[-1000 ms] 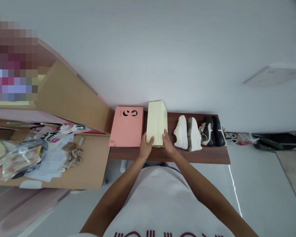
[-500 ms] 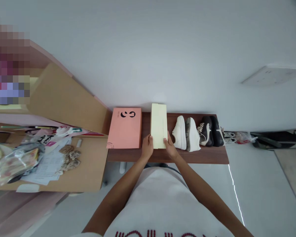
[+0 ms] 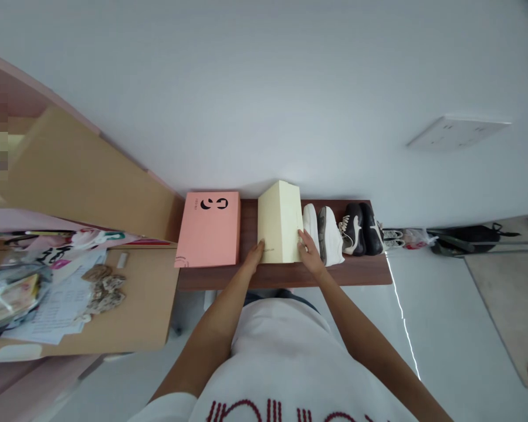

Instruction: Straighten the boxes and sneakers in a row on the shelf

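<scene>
A pale cream shoe box (image 3: 270, 225) is tilted on the dark wooden shelf (image 3: 246, 281), with a broad printed face and a narrow side both showing. My left hand (image 3: 254, 255) grips its lower left edge. On the opposite side, my right hand (image 3: 308, 251) holds the lower right edge, fingers curled over it. Left of the box lies a pink box (image 3: 209, 231) with a black logo. Close to my right hand stands a pair of white shoes (image 3: 331, 237), partly hidden by the hand and box. Beyond them is a pair of black shoes (image 3: 363, 228).
A desk (image 3: 147, 305) at the left carries papers (image 3: 64, 305), plastic-wrapped items and patterned cloth scrunchies (image 3: 108, 290). Behind the shelf rises a pale wall with a socket plate (image 3: 460, 133). At the right, a black bag (image 3: 470, 240) lies beyond the shelf's end.
The cream box has rolled from its narrow side toward its broad face, which now shows on the left. Both hands have stayed on it. The view has shifted right.
</scene>
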Tool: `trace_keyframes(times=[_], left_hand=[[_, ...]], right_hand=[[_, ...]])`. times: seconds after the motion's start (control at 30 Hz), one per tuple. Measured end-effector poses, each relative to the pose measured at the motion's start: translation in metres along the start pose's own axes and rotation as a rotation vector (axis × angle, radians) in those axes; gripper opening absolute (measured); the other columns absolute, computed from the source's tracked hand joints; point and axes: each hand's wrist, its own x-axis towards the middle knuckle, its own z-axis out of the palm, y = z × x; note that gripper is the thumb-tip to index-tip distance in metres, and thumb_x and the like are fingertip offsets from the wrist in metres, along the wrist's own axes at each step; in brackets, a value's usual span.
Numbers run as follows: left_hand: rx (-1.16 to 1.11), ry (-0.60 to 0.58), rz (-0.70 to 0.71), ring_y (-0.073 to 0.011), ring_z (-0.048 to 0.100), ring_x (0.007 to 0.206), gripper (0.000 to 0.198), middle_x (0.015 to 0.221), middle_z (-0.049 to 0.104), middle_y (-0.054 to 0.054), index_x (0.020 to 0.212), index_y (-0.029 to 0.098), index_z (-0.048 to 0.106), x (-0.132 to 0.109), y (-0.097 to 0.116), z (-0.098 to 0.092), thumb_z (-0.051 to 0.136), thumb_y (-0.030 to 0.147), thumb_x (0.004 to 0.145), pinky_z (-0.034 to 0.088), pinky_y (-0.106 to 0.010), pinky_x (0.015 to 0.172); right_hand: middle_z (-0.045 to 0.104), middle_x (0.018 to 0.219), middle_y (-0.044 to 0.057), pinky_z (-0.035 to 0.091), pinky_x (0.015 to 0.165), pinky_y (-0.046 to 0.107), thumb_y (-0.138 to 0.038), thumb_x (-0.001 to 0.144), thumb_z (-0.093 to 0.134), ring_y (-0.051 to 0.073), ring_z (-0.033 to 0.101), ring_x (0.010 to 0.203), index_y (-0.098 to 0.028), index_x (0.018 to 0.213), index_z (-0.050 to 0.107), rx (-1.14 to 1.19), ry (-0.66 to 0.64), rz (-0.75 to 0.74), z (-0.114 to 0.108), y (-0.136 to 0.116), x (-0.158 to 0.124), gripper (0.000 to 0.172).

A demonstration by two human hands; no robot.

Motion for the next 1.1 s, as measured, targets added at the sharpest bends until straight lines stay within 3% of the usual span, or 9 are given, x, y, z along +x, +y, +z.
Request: trace_keyframes(times=[0.1,0.23,0.33,0.6,0.8,1.1], left_hand=[[-0.041,0.031,-0.023,-0.0303,0.069,0.113,0.054,0.113,0.074,-0.016,0.108,0.019,0.064,-0.005,0.003,-0.001,0.055,0.069,0.09,0.053,-0.042,0.098],[-0.099,0.131,0.07,-0.0267,0.07,0.109,0.051,0.115,0.072,-0.014,0.113,0.019,0.057,-0.018,0.006,-0.001,0.059,0.065,0.09,0.055,-0.037,0.093],[-0.094,0.196,0.116,-0.0255,0.07,0.108,0.05,0.115,0.072,-0.015,0.115,0.018,0.055,-0.031,0.009,-0.002,0.062,0.061,0.091,0.054,-0.036,0.092],[0.048,0.394,0.128,-0.0239,0.07,0.107,0.041,0.117,0.072,-0.014,0.118,0.017,0.057,-0.047,0.023,-0.013,0.071,0.044,0.091,0.052,-0.035,0.096],[0.145,0.396,0.092,-0.0256,0.069,0.11,0.043,0.121,0.071,-0.015,0.123,0.017,0.056,-0.045,0.025,-0.021,0.069,0.043,0.092,0.052,-0.037,0.097],[0.263,0.364,0.046,-0.0266,0.069,0.114,0.044,0.124,0.07,-0.017,0.131,0.016,0.051,-0.04,0.021,-0.021,0.06,0.042,0.097,0.052,-0.036,0.096]], right_hand=[[0.035,0.166,0.009,0.025,0.128,0.047,-0.073,0.088,0.053,0.028,0.03,0.155,-0.022,0.145,0.058,-0.023,0.012,0.063,-0.008,-0.005,0.003,0.076],[0.043,0.161,0.008,0.024,0.128,0.048,-0.071,0.082,0.066,0.03,0.035,0.152,-0.024,0.149,0.054,-0.024,-0.013,0.106,-0.015,-0.007,0.003,0.083],[0.052,0.156,0.006,0.031,0.125,0.05,-0.067,0.079,0.073,0.03,0.044,0.147,-0.026,0.15,0.052,0.053,-0.088,0.11,-0.017,-0.007,0.003,0.084],[0.069,0.136,0.006,0.047,0.115,0.046,-0.052,0.081,0.075,0.028,0.06,0.131,-0.025,0.139,0.06,0.327,-0.27,0.179,0.002,-0.005,0.008,0.066],[0.076,0.121,0.008,0.056,0.104,0.048,-0.039,0.081,0.075,0.027,0.071,0.113,-0.023,0.128,0.062,0.342,-0.301,0.33,0.018,0.01,0.018,0.051],[0.073,0.126,0.01,0.06,0.096,0.044,-0.032,0.088,0.069,0.025,0.072,0.111,-0.022,0.133,0.056,0.265,-0.308,0.417,0.031,0.021,0.022,0.048]])
